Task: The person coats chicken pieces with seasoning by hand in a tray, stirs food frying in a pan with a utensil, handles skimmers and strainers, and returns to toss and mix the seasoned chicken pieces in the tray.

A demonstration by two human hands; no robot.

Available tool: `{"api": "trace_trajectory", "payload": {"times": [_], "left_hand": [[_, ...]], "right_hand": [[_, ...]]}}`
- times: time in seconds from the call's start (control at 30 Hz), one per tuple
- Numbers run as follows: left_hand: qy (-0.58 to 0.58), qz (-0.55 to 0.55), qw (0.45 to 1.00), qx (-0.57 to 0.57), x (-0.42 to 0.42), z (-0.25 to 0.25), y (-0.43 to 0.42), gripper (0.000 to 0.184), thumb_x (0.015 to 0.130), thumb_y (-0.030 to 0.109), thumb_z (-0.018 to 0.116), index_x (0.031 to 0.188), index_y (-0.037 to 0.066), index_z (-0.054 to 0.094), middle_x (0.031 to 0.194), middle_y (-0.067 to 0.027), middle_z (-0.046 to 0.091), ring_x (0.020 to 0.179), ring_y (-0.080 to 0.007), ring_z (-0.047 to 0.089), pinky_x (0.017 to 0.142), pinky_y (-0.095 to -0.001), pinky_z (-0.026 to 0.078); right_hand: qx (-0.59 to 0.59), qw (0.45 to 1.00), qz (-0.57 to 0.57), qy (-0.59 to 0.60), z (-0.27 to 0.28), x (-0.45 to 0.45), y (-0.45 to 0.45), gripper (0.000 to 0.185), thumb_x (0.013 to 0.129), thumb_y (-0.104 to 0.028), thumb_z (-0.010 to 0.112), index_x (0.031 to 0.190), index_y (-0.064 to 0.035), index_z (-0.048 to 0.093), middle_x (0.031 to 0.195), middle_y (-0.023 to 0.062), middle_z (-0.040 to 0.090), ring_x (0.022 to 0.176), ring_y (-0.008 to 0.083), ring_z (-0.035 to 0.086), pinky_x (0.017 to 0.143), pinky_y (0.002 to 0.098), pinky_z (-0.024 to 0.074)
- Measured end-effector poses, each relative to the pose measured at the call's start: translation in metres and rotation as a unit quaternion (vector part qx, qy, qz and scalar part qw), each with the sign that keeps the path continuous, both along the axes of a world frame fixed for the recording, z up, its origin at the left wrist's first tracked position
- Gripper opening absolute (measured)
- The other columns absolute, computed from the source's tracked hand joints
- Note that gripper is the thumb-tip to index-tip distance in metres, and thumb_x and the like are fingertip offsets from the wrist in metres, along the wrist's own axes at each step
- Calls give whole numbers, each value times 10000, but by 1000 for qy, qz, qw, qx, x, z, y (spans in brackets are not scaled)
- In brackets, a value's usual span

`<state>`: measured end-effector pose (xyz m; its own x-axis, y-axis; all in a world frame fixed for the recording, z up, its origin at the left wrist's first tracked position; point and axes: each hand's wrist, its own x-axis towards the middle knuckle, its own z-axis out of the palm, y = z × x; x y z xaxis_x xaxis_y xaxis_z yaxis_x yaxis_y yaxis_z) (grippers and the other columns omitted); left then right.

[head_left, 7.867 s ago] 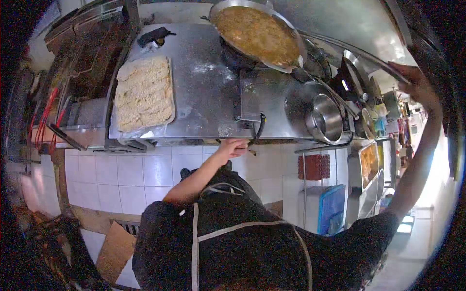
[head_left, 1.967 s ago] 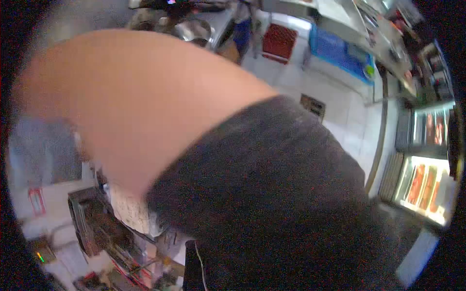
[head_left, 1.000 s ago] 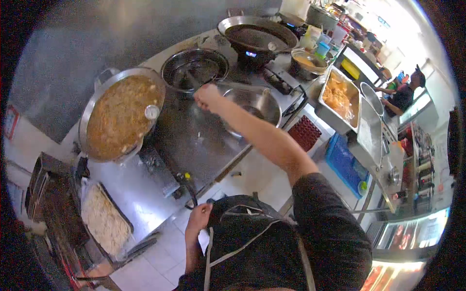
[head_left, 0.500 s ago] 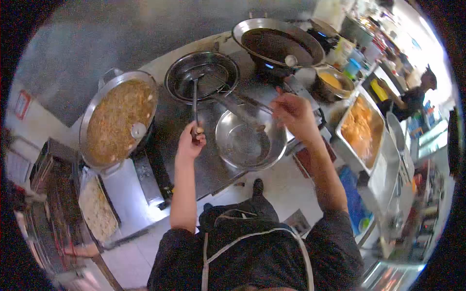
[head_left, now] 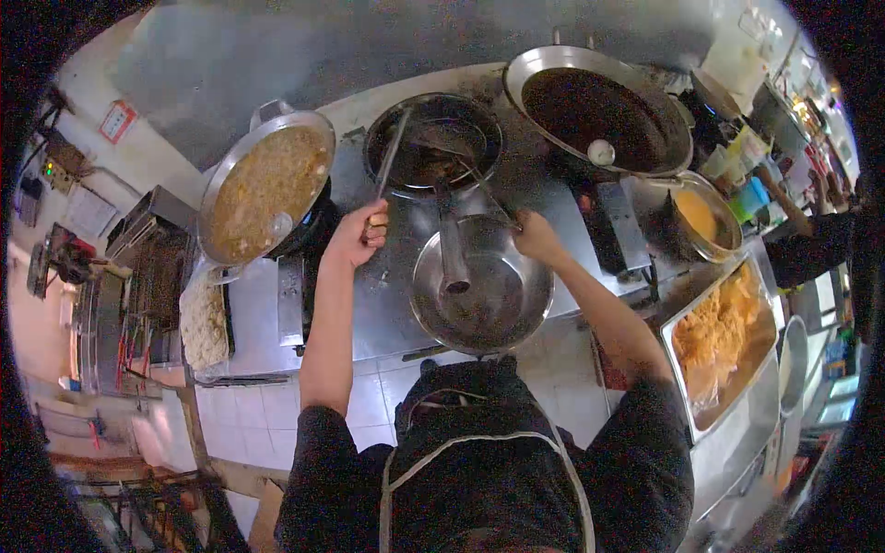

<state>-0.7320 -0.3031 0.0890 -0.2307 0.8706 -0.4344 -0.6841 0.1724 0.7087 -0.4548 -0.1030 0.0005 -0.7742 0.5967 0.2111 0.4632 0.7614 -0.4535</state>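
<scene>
My left hand (head_left: 358, 235) is closed round a long metal utensil handle (head_left: 395, 152), which slants up over the left side of a dark wok (head_left: 371, 161). What the utensil's head is, I cannot make out. Thin and rod-like, another utensil (head_left: 486, 191) is gripped by my right hand (head_left: 536, 238), its far end over the wok's right half. The wok's hollow handle (head_left: 452, 244) points toward me, between my hands. Below it is a wide stainless steel bowl (head_left: 498, 295), under and left of my right hand. Some dark content shows inside the wok.
A large pan of bubbling pale-brown liquid (head_left: 267, 189) stands left; a wok of dark liquid (head_left: 595, 111) stands back right. Right are a bowl of yellow liquid (head_left: 696, 214) and a tray of orange-coated food (head_left: 724, 323). A person's dark sleeve (head_left: 816, 249) is at far right.
My view has turned, so the stove sits further right. The left utensil now tilts up to the right, its tip higher. My right hand is lower relative to the wok, its rod still over it.
</scene>
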Motion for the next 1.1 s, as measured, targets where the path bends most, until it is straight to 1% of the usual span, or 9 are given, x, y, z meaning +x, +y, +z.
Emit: {"api": "trace_trajectory", "payload": {"times": [0.03,0.07,0.13,0.33,0.63,0.83,0.93,1.0,1.1], "left_hand": [[13,3,1000,6,3,7,-5,96,844,187,570,848,113,508,545,59,396,385,-33,322,338,-170,232],[26,6,1000,12,5,13,-8,82,846,167,565,844,111,505,547,57,396,387,-37,325,341,-173,240],[51,17,998,17,14,21,-7,81,842,152,564,848,102,500,549,53,399,399,-43,336,356,-189,246],[-5,2,996,94,13,-6,17,105,825,124,566,768,85,486,563,12,437,421,-66,378,373,-216,278],[-146,45,980,130,34,-43,17,118,817,136,540,742,80,467,611,-17,482,481,-112,452,423,-221,375],[-206,59,960,182,38,-36,-16,71,810,134,532,813,67,510,629,-13,475,486,-116,442,423,-217,371],[-214,40,946,241,40,-42,-38,76,795,132,545,828,70,517,626,-15,474,474,-116,424,417,-222,369],[-208,99,963,139,45,-45,-48,89,796,145,542,849,79,517,615,-6,458,460,-102,401,414,-218,349],[-201,154,956,150,65,-32,-57,95,805,155,527,873,89,514,604,4,442,446,-94,386,415,-212,330]], "right_hand": [[9,988,0,153,5,3,-5,276,764,-137,558,1016,-23,561,779,184,619,696,313,625,575,405,488],[14,988,2,152,11,11,-9,276,764,-137,558,1016,-23,561,779,184,619,696,313,625,575,405,488],[-303,944,-71,110,53,32,-30,261,813,-167,553,1035,-29,547,667,69,559,489,175,517,425,305,408],[-518,825,-112,199,136,72,-74,316,867,-193,492,1153,-59,487,572,-30,390,418,67,316,363,216,269],[-507,817,-171,216,151,76,-129,258,866,-235,542,1010,-23,514,570,-42,418,423,56,367,367,217,287],[-505,818,-118,249,80,-22,-134,419,806,-384,622,945,1,530,530,-38,437,362,69,377,325,236,302],[-635,728,-109,234,83,-61,-146,385,791,-385,636,892,-20,567,532,-28,470,343,58,378,299,231,286],[-707,644,-106,271,86,-79,-156,286,736,-318,696,822,-84,557,562,-16,510,409,85,460,342,209,340],[-710,627,-87,308,84,-101,-157,163,695,-143,666,789,-62,561,598,20,546,454,141,506,375,240,388]]}}
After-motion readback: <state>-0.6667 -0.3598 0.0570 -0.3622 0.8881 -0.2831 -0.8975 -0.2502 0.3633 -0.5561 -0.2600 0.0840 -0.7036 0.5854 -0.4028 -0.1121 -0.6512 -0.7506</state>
